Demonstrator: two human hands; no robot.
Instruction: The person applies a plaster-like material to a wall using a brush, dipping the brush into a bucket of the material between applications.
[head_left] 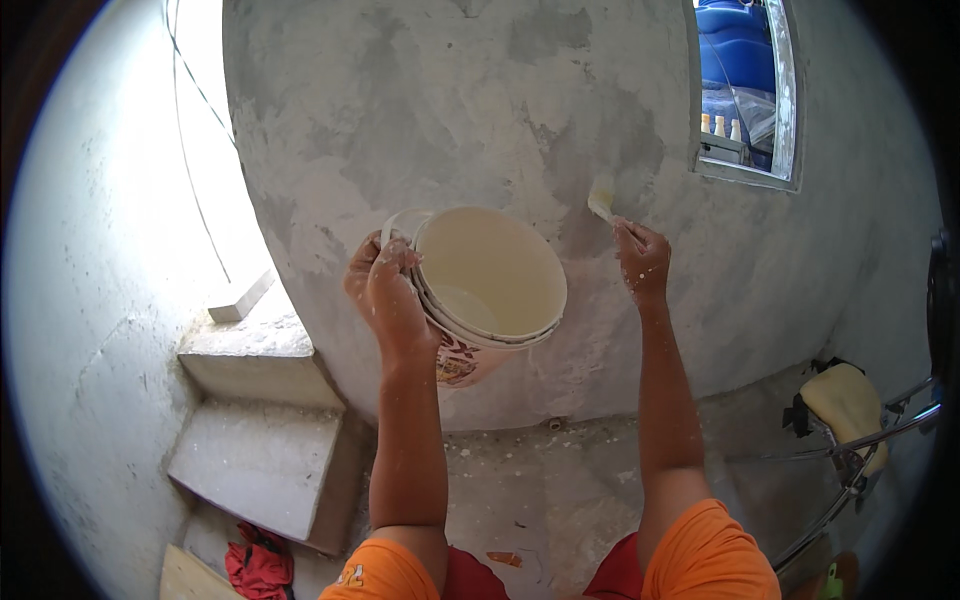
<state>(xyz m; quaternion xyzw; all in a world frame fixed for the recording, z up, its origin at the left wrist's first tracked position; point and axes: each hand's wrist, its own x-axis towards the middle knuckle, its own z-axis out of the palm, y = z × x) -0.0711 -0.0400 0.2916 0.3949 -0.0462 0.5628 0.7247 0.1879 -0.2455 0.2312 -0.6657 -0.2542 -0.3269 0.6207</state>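
Note:
My left hand [388,285] grips a white plastic bucket [492,360] at its left rim, near the raised handle, and holds it up in front of the wall. The bucket tilts toward me, so its pale inside shows, with some whitish liquid low down. In my right hand [645,262] is a paintbrush [601,198], pinched by its handle, its cream bristles up at the wall. Whether the bristles touch the surface I cannot tell. White specks dot both hands. Patchy grey and whitish plaster covers the wall [450,120] behind.
Concrete steps [255,455] rise at the left toward a bright opening. A red cloth [260,565] lies by them. At the upper right, a window [745,95] shows a blue tank. A metal-framed chair [850,440] with a worn cream pad stands at the right. Pale spots mark the floor [540,490].

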